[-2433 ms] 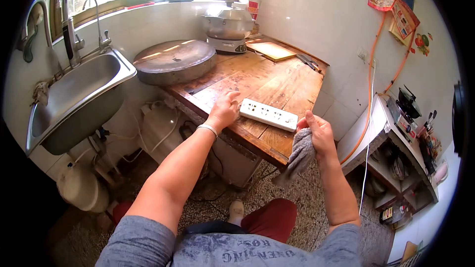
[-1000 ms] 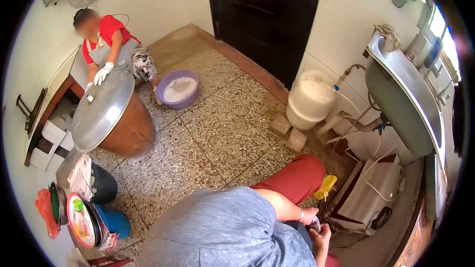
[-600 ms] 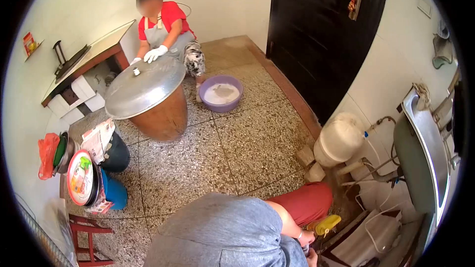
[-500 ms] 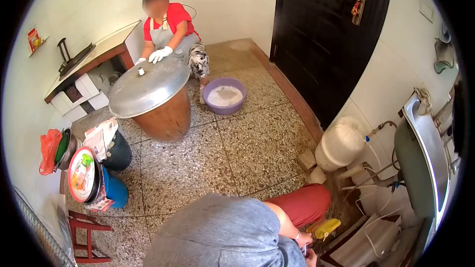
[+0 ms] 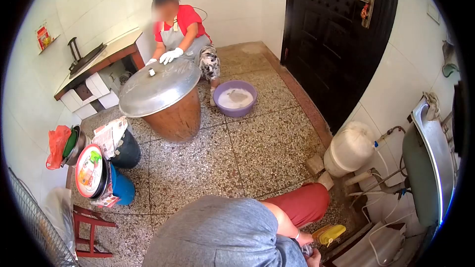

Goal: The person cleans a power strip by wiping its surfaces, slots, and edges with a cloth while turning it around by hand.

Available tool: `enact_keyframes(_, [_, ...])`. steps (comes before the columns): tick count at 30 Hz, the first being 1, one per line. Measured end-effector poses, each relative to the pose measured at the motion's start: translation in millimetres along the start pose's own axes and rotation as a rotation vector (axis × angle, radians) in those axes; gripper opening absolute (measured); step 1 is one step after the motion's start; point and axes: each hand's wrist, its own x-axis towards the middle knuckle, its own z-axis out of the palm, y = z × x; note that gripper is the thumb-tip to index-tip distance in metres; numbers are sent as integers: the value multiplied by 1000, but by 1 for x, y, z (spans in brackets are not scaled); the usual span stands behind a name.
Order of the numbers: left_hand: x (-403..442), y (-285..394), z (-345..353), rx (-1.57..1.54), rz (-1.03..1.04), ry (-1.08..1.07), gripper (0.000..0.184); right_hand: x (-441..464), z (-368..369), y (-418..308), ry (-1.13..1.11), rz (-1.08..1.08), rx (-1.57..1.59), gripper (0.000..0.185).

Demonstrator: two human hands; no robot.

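At the bottom edge of the head view my left hand (image 5: 305, 239), with a band at the wrist, is closed at a small greyish, crumpled-looking thing (image 5: 308, 249). Below it my right hand (image 5: 313, 257) is closed on the same thing from the other side. What the thing is, I cannot make out, as fingers and sleeve hide most of it. A yellow plastic bottle (image 5: 330, 235) lies just right of my left hand. My grey-sleeved shoulder (image 5: 213, 232) and red-trousered knee (image 5: 299, 205) fill the lower middle.
A person in red with white gloves (image 5: 171, 55) sits behind a large brown vat (image 5: 175, 121) under a metal lid (image 5: 163, 86). Beside it stands a purple basin (image 5: 235, 113) of whitish liquid. Buckets (image 5: 122, 188) and a red stool (image 5: 89, 232) are left; a white tank (image 5: 349, 148) and sink (image 5: 420, 168) right.
The view has shifted slightly, so the room appears a little further right. My hands stay together low at the right, around the greyish thing. The other person's gloved hands remain on the lid.
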Motion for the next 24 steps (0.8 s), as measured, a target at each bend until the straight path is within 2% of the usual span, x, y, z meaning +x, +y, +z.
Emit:
enact_keyframes(2, [0, 4, 2, 19, -11, 15, 35, -1, -1, 1, -1, -1, -40, 53])
enact_keyframes(4, [-5, 20, -13, 130, -30, -97, 30, -3, -1, -1, -1, -5, -62, 47])
enact_keyframes(8, [-29, 51, -36, 113, -130, -25, 28, -5, 2, -5, -7, -15, -105, 38])
enact_keyframes(14, [-35, 58, -46, 117, -191, 26, 33, -12, 10, -21, 9, -67, -200, 38])
enact_keyframes(16, [-41, 72, -49, 95, -253, 46, 26, -27, -12, 8, 35, -101, -215, 36])
enact_keyframes(17, [-35, 74, -44, 182, -257, -102, 26, -30, -20, 26, 52, -153, -215, 34])
enact_keyframes(18, [-29, 70, -46, 295, -266, -245, 26, -23, -20, 33, 67, -227, -209, 31])
enact_keyframes(21, [-30, 56, -64, 344, -257, -264, 29, -5, -9, 18, 53, -356, -87, 25])
enact_keyframes(22, [-25, 44, -51, 335, -266, -272, 31, -5, -7, 18, 56, -372, -59, 24])
enact_keyframes(23, [-18, 22, -32, 332, -275, -268, 32, 7, -13, 22, 45, -447, -243, 23])
enact_keyframes(24, [-11, 2, -5, 330, -309, -261, 33, 12, -20, 32, 43, -448, -247, 23])
